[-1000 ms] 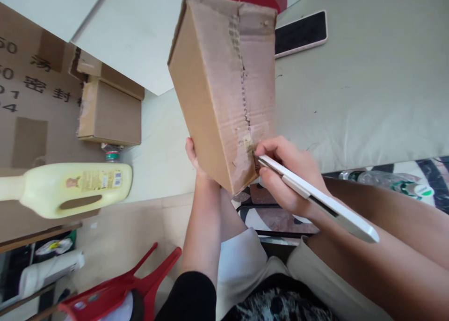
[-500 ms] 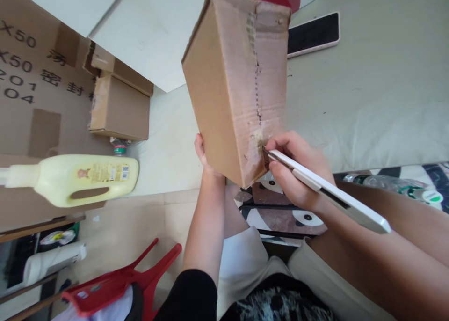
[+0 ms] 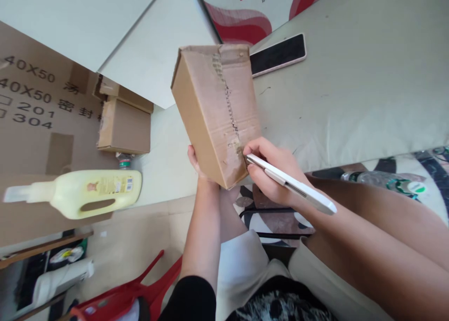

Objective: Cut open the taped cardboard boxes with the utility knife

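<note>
A brown cardboard box is held tilted in front of me, its taped face with a ragged seam turned up toward me. My left hand grips the box from its lower left side; most of the fingers are hidden behind it. In my right hand is a white box cutter, its handle pointing down to the right. The cutter's tip is at the lower end of the seam, near the box's right edge. Whether the blade is inside the cardboard, I cannot tell.
A phone lies on the pale surface beyond the box. To the left are a yellow detergent bottle, smaller boxes and a big printed carton. A red stool stands below; a plastic bottle lies right.
The box, both hands and the phone sit further left in view, and the box's top appears lower. The cutter's tip remains at the lower end of the seam.
</note>
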Available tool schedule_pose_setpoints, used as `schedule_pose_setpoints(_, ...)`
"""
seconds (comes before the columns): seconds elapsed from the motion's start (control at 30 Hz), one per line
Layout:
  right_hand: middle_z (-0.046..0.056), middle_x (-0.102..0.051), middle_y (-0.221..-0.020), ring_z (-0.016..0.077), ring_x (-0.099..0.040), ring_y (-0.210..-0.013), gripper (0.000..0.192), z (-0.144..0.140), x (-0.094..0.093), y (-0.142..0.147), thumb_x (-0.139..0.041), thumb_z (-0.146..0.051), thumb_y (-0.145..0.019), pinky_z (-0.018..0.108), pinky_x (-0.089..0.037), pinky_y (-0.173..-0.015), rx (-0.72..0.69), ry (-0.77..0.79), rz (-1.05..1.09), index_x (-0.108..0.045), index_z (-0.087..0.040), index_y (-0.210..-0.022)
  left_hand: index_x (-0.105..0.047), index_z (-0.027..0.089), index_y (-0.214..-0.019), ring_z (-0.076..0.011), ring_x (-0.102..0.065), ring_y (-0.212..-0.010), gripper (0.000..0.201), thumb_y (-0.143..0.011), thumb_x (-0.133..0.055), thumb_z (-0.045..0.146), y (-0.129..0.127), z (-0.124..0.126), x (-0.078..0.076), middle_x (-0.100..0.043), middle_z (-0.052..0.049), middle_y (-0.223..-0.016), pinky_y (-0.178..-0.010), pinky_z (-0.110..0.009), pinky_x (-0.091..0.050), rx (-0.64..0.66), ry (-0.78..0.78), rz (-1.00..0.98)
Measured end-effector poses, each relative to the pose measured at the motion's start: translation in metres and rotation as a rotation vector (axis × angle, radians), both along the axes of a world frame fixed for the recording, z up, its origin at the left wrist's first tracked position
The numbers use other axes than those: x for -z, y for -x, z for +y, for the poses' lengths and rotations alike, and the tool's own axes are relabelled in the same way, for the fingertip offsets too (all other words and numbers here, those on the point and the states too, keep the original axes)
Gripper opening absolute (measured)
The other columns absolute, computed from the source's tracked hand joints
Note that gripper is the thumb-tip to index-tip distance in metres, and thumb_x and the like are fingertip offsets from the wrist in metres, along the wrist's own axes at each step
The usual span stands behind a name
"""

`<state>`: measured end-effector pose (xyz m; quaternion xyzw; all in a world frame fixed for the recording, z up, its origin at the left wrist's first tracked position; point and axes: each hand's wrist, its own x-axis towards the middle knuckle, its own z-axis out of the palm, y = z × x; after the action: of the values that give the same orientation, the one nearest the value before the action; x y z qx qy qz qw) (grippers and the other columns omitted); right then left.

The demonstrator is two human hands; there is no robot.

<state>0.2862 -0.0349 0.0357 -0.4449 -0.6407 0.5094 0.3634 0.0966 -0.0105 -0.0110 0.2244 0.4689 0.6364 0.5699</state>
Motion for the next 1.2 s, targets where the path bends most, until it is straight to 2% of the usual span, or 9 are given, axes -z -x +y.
schedule_pose_setpoints(0.3, -0.002, -0.059, -0.068, 0.017, -0.051, -0.059, 0.023, 0.0012, -0.0009, -0.0007, -0.047, -0.029, -0.076, 0.031, -0.038, -0.061, -0.013, 0.011, -0.003, -0.053, -0.024, -0.098, -0.067, 0.024, -0.126, -0.0327, -0.061, -0.13, 0.077, -0.09, -0.024, 0.077, -0.0025, 0.0016, -0.0019, -0.076, -0.009, -0.114, -0.109, -0.05, -0.051, -0.041, 0.041, -0.001)
schedule_pose_setpoints(0.6, -0.004, -0.059, -0.066, 0.0152, -0.05, -0.056, 0.019, 0.0005, -0.0012, -0.0016, -0.048, -0.026, -0.078, 0.03, -0.038, -0.06, -0.001, -0.007, 0.011, -0.052, -0.024, -0.096, -0.072, 0.027, -0.112, -0.0356, -0.054, -0.137, 0.065, -0.085, -0.041, 0.077, 0.0052, 0.0005, 0.0055, -0.077, -0.007, -0.112, -0.11, -0.053, -0.049, 0.049, -0.067, 0.015)
schedule_pose_setpoints(0.77, -0.004, -0.058, -0.063, 0.0155, -0.05, -0.055, 0.018, 0.0005, -0.0016, -0.001, -0.048, -0.025, -0.078, 0.03, -0.039, -0.061, 0.0, -0.008, 0.023, -0.051, -0.024, -0.096, -0.072, 0.026, -0.11, -0.0372, -0.053, -0.138, 0.071, -0.082, -0.039, 0.081, 0.0058, 0.0005, 0.0046, -0.076, -0.008, -0.113, -0.109, -0.054, -0.049, 0.058, -0.032, 0.065)
schedule_pose_setpoints(1.07, -0.003, -0.058, -0.065, 0.0176, -0.053, -0.059, 0.02, 0.0007, -0.0007, -0.0013, -0.048, -0.027, -0.078, 0.031, -0.038, -0.062, -0.013, 0.013, 0.015, -0.051, -0.025, -0.097, -0.072, 0.027, -0.107, -0.0345, -0.058, -0.133, 0.065, -0.086, -0.037, 0.077, 0.0042, 0.0006, 0.0032, -0.077, -0.006, -0.11, -0.107, -0.051, -0.051, 0.036, -0.049, 0.045)
schedule_pose_setpoints(1.2, -0.003, -0.058, -0.065, 0.0177, -0.054, -0.06, 0.02, 0.0006, -0.0008, -0.0013, -0.049, -0.026, -0.078, 0.031, -0.038, -0.062, -0.013, 0.02, 0.014, -0.052, -0.025, -0.098, -0.071, 0.027, -0.109, -0.0359, -0.056, -0.136, 0.067, -0.083, -0.04, 0.079, 0.005, 0.001, 0.0038, -0.077, -0.007, -0.112, -0.108, -0.053, -0.05, 0.034, -0.028, 0.068)
